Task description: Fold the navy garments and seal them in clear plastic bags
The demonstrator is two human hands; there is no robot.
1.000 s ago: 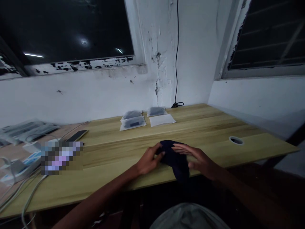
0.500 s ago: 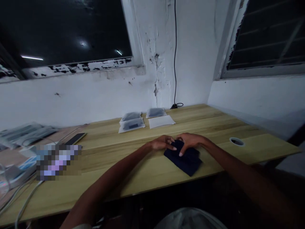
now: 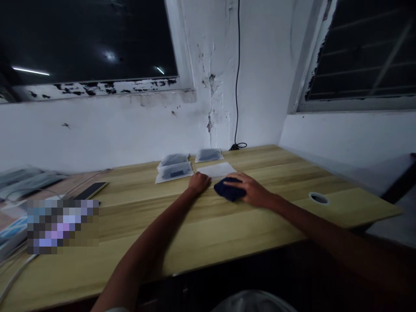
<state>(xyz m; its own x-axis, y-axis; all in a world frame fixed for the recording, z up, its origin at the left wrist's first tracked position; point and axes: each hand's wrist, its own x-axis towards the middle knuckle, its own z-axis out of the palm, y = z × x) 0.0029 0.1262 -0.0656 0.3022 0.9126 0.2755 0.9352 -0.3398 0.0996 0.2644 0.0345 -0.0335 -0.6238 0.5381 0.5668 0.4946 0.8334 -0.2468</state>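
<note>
My right hand (image 3: pixel 251 188) is closed round a folded dark blue cloth (image 3: pixel 230 189), a little above or on the wooden table. My left hand (image 3: pixel 199 182) is at the near left corner of a flat white packet (image 3: pixel 216 170); its fingers are curled, and what they hold, if anything, is too small to make out. Beside the white packet, to the left, lie two translucent bags with dark contents, one nearer (image 3: pixel 174 172) and one behind it (image 3: pixel 173 160). A third such bag (image 3: pixel 209 155) lies behind the white packet.
A black phone (image 3: pixel 91 191) lies on the table (image 3: pixel 136 255) at the left, near a blurred-out patch, cables and more bags (image 3: pixel 29 182). At the right is a round cable hole (image 3: pixel 319 198). A black cord (image 3: pixel 237 95) hangs down the wall.
The dark blue cloth has moved forward and left in my right hand and looks more compact. My left hand has let go of it and moved to the white packet.
</note>
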